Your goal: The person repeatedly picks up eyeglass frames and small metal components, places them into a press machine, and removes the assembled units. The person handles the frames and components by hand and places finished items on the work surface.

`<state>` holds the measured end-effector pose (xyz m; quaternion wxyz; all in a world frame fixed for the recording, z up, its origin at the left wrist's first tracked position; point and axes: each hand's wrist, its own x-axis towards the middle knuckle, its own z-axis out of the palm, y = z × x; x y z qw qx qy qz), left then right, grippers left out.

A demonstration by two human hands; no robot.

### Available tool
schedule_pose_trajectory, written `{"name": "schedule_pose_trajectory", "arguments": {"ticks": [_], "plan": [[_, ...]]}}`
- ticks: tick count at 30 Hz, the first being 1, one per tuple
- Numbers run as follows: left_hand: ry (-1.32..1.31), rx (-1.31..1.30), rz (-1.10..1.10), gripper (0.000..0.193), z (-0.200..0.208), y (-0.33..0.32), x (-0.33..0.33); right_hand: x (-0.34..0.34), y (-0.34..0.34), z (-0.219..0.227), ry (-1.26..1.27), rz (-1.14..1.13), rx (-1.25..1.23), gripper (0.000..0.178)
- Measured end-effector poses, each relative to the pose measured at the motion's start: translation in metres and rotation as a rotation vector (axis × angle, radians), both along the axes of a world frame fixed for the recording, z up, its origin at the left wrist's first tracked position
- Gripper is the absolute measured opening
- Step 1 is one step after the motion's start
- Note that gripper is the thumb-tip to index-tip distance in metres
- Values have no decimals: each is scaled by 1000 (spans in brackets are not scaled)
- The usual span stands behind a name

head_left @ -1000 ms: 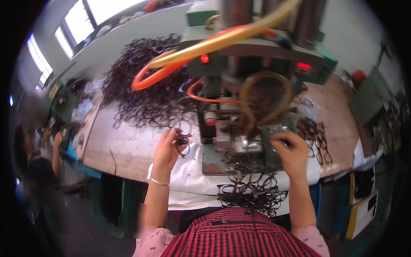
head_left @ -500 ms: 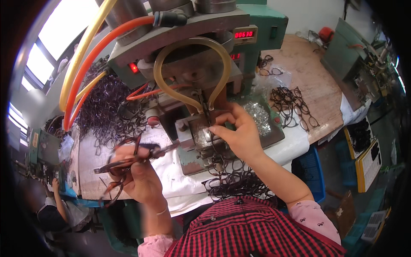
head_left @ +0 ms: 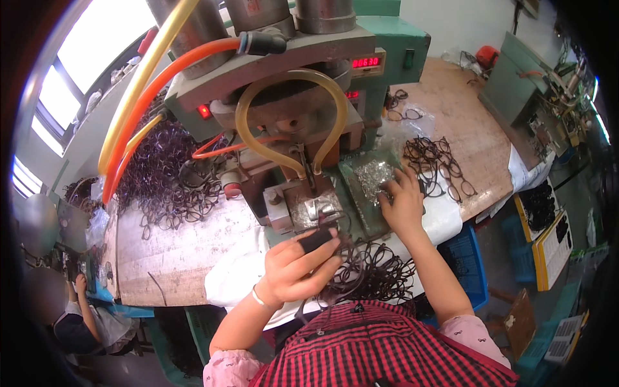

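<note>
My left hand (head_left: 298,267) is closed on dark eyeglass frames (head_left: 342,251), blurred, in front of the press's work block. A black band (head_left: 316,240) wraps one of its fingers. My right hand (head_left: 405,205) has its fingertips bent down at a heap of small shiny metal pieces (head_left: 374,179) in the tray right of the block; whatever lies between them is too small to make out. The press (head_left: 290,119) stands before me, its metal work block (head_left: 313,209) under a yellow hose loop (head_left: 342,97). Below my hands lies a pile of dark eyeglass frames (head_left: 380,274).
A large heap of dark frames (head_left: 161,164) covers the back left of the table, and a smaller group (head_left: 438,161) lies at the right. Orange and yellow hoses cross the upper left. A blue crate (head_left: 471,264) stands below right. Another person (head_left: 77,316) sits at far left.
My left hand has swung rightward with the frames, to just before the work block. My right hand has left the block and moved right to the metal pieces.
</note>
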<state>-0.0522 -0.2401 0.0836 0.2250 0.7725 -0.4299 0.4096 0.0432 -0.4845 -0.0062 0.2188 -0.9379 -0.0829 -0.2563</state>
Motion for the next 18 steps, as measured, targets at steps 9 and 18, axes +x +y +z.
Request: {"name": "schedule_pose_trajectory", "arguments": {"ticks": [9, 18], "plan": [[-52, 82, -15, 22, -8, -1, 13, 24, -4, 4, 93, 61, 220, 10], [423, -427, 138, 61, -53, -22, -36, 19, -6, 2, -49, 115, 301, 10]]}}
